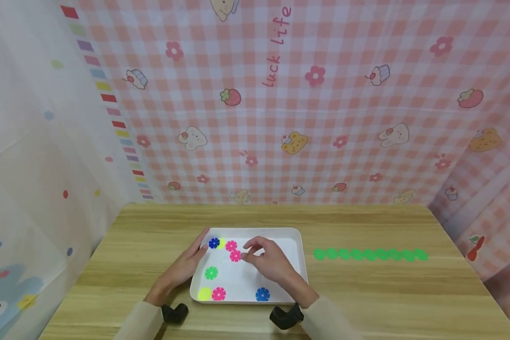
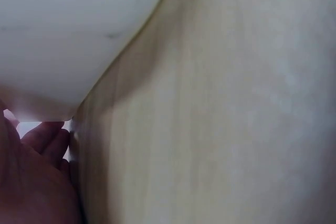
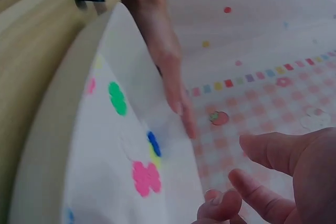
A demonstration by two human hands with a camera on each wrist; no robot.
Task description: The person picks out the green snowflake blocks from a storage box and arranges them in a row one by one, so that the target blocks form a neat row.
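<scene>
My left hand (image 1: 186, 265) grips the left side of a white tray (image 1: 233, 283), its thumb over the rim and its fingers along the outer wall. Over the middle of the tray hovers my right hand (image 1: 272, 264), thumb and fingers apart in the right wrist view with nothing between them. Just left of its fingertips are two pink notched plastic discs (image 1: 235, 256). A dark blue disc (image 1: 214, 243) partly covers a yellow one (image 1: 222, 243) at the far left corner. Nearer lie a green disc (image 1: 211, 273), another yellow disc (image 1: 204, 293), a pink disc (image 1: 218, 293) and a blue disc (image 1: 262, 294).
To the right of the tray, several green discs (image 1: 357, 255) form a row on the wooden table (image 1: 386, 293). A pink checked curtain (image 1: 272, 118) hangs behind the table, and a pale cloth (image 1: 34, 141) hangs at the left.
</scene>
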